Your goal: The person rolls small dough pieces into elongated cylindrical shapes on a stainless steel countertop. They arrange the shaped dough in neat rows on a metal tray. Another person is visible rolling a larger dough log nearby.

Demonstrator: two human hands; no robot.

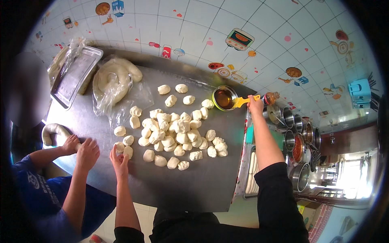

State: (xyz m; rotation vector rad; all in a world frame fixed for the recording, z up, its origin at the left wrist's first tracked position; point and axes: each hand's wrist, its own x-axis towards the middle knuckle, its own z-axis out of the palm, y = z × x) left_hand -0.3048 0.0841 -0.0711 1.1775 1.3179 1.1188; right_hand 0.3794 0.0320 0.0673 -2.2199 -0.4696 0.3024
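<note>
My right hand (pixel 256 107) grips the yellow handle (pixel 243 101) of a utensil. Its head is in a clear bowl (pixel 214 98) of amber liquid that looks like oil, and cannot be made out. At the left of the steel table (pixel 188 194), my left hand (pixel 120 162) has its thumb and fingers apart at two dough pieces (pixel 129 152); whether it presses on them cannot be told. Between my hands lies a heap of pale dough pieces (pixel 167 141), with several single pieces (pixel 164 89) spread around it.
On the left, another person's hands (pixel 86 153) work a dough rope (pixel 56 129). A dough coil (pixel 114 80) under plastic film and a metal tray (pixel 77 76) stand at the back left. Beyond the right edge are a tray of dough strips (pixel 251 177) and several metal pots (pixel 301 176).
</note>
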